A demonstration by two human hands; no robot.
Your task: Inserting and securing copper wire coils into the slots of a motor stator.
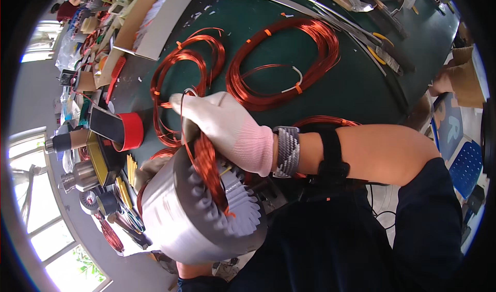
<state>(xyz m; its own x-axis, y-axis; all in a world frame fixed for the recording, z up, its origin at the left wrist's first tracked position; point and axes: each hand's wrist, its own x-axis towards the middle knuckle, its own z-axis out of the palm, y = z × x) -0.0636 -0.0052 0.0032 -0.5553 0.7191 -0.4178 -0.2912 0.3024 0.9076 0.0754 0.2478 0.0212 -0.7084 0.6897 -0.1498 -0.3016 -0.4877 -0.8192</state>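
A silvery metal stator [175, 214] sits tilted in front of me, its inner slots lined with white insulating paper. A bundle of copper wire [208, 165] runs out of its bore, tied with orange near the lower end. My right hand [219, 124], in a white glove with a pink cuff, is closed on the upper part of this bundle, fingers bent and thumb pressed in. A loose wire loops up past the fingertips. At the stator's far left edge shows my gloved left hand [149, 171], holding the stator, most of its fingers hidden behind it.
Coils of copper wire [325, 41] lie on the dark green table [248, 20]. To the left stand a red tape roll [133, 132], metal tools and an open white box [155, 20]. Long blades and pliers [376, 55] lie far right. Another person's hand [442, 82] touches a cardboard box [469, 77].
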